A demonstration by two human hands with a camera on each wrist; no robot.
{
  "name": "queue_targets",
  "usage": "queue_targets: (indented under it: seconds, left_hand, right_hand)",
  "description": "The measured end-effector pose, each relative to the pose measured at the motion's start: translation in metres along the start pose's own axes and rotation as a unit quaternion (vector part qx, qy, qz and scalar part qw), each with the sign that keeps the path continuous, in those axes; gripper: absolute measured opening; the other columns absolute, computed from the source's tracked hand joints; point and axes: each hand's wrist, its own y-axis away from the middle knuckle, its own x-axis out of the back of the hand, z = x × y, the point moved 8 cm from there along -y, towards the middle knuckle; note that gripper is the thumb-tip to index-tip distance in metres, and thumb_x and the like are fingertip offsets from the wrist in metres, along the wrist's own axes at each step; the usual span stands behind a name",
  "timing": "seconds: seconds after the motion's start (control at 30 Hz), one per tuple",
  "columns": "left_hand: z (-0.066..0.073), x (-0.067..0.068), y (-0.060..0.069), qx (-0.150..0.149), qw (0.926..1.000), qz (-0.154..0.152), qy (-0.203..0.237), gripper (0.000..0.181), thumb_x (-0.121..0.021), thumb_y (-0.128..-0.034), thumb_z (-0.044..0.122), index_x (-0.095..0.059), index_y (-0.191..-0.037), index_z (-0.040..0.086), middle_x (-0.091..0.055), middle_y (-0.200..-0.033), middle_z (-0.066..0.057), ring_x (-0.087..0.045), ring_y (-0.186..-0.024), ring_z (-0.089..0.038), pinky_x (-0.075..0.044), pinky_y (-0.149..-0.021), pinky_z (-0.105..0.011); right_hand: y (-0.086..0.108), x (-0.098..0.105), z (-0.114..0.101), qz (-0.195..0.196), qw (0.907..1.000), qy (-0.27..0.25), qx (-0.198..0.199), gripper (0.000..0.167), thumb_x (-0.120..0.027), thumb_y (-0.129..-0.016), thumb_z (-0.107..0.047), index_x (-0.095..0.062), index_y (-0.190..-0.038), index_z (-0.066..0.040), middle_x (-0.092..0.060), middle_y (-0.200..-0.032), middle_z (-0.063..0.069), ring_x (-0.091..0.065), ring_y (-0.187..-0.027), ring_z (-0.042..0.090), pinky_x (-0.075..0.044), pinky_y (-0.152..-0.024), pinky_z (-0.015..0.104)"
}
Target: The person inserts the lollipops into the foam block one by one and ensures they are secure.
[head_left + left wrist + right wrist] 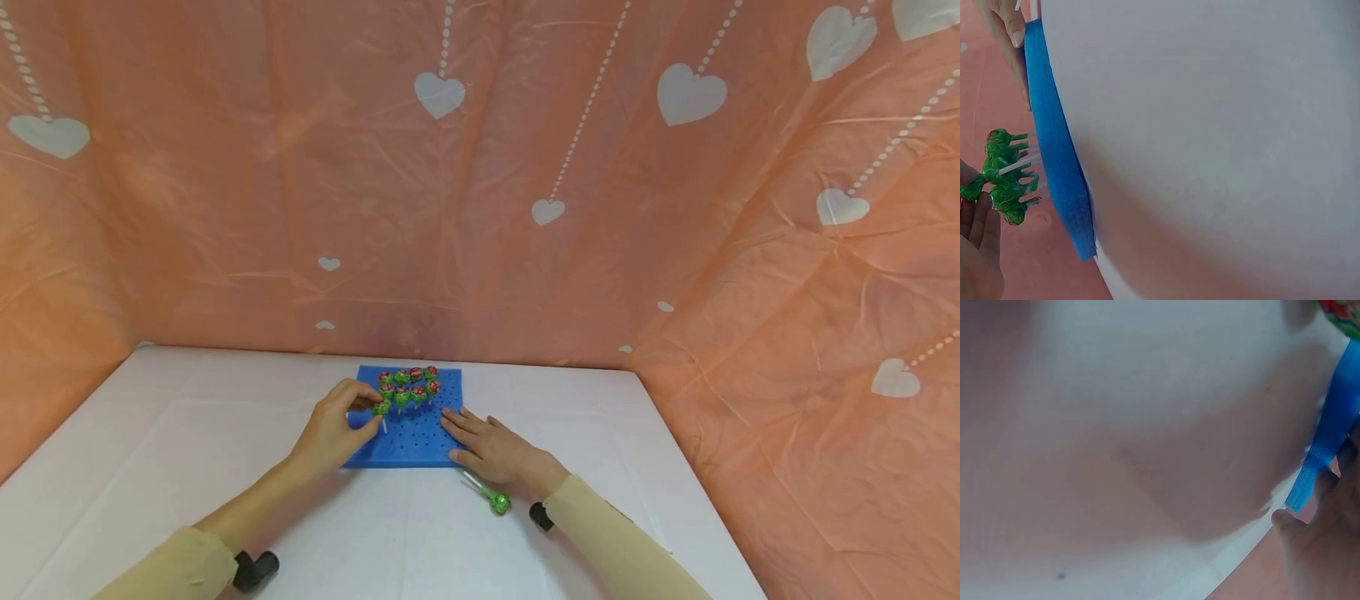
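My left hand (pixel 330 427) pinches a lollipop (pixel 382 407) in a green wrapper by its head, at the left part of a blue foam board (pixel 397 456). Its white stick points downward; whether the tip touches the board I cannot tell. Several wrapped lollipops (pixel 417 395), green with red tops, stand upright in two rows toward the board's back. With fingers extended, my right hand (pixel 501 452) rests on the board's right edge. In the left wrist view the held lollipop (pixel 971 189) shows between thumb and fingers, beside the standing ones (pixel 1007 162).
A loose green lollipop (pixel 498 502) lies on the white table (pixel 420 533) just in front of my right hand, stick toward the board. Rows of small holes cover the board's front part. An orange curtain with white hearts (pixel 439 95) hangs behind the table and along its sides.
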Motion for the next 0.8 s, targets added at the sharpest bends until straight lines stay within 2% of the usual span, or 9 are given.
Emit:
queue_targets:
  seconds: [0.17,0.4,0.67,0.8]
  left_hand:
    - [-0.0002,-0.0012,0.0012,0.004,1.0000,-0.002,0.002,0.033,-0.081,-0.0788,-0.013,-0.067,-0.104,0.003,-0.063,-0.103,-0.004,-0.068,-0.092,-0.022,-0.061,-0.082,-0.044]
    - [-0.0017,-0.0035,0.0010,0.023,0.9996,-0.019,0.001,0.031,-0.081,-0.0809,-0.010,-0.066,-0.105,0.002,-0.063,-0.103,-0.004,-0.067,-0.094,-0.021,-0.061,-0.083,-0.048]
    - [-0.0036,-0.0066,0.0022,0.019,0.9995,-0.025,0.000,0.030,-0.081,-0.0809,-0.011,-0.067,-0.104,0.003,-0.063,-0.103,-0.003,-0.067,-0.092,-0.020,-0.061,-0.082,-0.043]
    - [-0.0061,-0.0087,0.0015,0.033,0.9989,-0.032,0.000,0.028,-0.081,-0.0828,-0.008,-0.067,-0.105,0.003,-0.063,-0.104,-0.004,-0.067,-0.093,-0.020,-0.061,-0.083,-0.042]
  right_hand:
    - [0.0002,-0.0006,0.0007,0.001,1.0000,0.001,0.002,0.064,-0.032,-0.112,-0.050,-0.018,-0.167,-0.022,-0.008,-0.175,-0.006,-0.010,-0.160,0.021,-0.020,-0.127,0.054]
    - [0.0010,-0.0009,0.0007,-0.002,1.0000,-0.002,0.000,0.064,-0.032,-0.112,-0.051,-0.018,-0.168,-0.022,-0.008,-0.174,-0.007,-0.010,-0.160,0.020,-0.020,-0.127,0.054]
    - [0.0007,-0.0009,0.0002,-0.003,1.0000,-0.002,-0.003,0.063,-0.033,-0.112,-0.050,-0.018,-0.167,-0.023,-0.008,-0.174,-0.008,-0.009,-0.160,0.019,-0.019,-0.127,0.053]
    - [0.0004,-0.0009,0.0000,0.000,1.0000,0.002,-0.002,0.063,-0.034,-0.112,-0.049,-0.019,-0.167,-0.022,-0.009,-0.174,-0.007,-0.010,-0.160,0.019,-0.019,-0.127,0.054]
